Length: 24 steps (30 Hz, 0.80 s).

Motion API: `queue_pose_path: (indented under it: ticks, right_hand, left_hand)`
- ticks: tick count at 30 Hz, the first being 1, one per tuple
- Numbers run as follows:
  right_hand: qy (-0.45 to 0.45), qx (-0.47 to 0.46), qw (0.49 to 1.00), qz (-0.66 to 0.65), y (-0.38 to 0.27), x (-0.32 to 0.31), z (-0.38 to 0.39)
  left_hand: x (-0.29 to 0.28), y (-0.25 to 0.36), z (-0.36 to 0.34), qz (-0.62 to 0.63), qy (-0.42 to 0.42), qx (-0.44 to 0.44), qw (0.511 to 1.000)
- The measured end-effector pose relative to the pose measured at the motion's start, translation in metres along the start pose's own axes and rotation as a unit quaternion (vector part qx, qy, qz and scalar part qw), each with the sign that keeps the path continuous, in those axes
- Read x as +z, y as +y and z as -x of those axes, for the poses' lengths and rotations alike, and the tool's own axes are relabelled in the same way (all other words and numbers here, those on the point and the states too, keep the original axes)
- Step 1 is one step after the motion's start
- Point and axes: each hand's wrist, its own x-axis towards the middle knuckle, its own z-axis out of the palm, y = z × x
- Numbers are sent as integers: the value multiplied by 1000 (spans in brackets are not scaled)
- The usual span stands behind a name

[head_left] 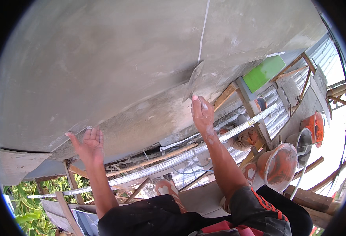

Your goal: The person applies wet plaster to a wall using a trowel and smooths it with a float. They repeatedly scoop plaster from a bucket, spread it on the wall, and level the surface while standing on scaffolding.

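A broad grey plastered wall (102,59) fills the upper part of the view, with a thin white line (203,35) running down it. My right hand (203,114) is closed round the handle of a trowel (195,80). The trowel's thin metal blade lies at or very close to the wall, just below the end of the white line. The handle is mostly hidden by my fingers. Lower left, my left hand (89,147) holds nothing, fingers stretched and thumb apart. Its fingertips are at the wall's lower edge; whether they touch it cannot be told.
Below me are scaffold planks (204,196) and a long pale bar (141,177). On the right stand a plaster-smeared orange bucket (277,167), a dark bucket (302,143) and a red-orange bucket (318,128). A green panel (264,74) adjoins wooden posts. Foliage (27,200) shows lower left.
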Motion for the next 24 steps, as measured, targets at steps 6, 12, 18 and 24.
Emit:
queue_pose_path:
  ticks: [6, 12, 18, 24]
  right_hand:
    - [-126, -158, 976, 80, -13, 52, 49]
    - [-9, 117, 975, -190, -18, 18, 27]
    - [-61, 3, 998, -18, -7, 29, 23]
    - [-200, -128, 970, 53, -12, 84, 76]
  left_hand:
    - [-6, 3, -3, 43, 31, -24, 998]
    - [-11, 1, -1, 28, 20, -21, 999]
    - [-4, -2, -4, 42, 27, -26, 998]
    - [-12, -3, -5, 29, 25, -21, 999]
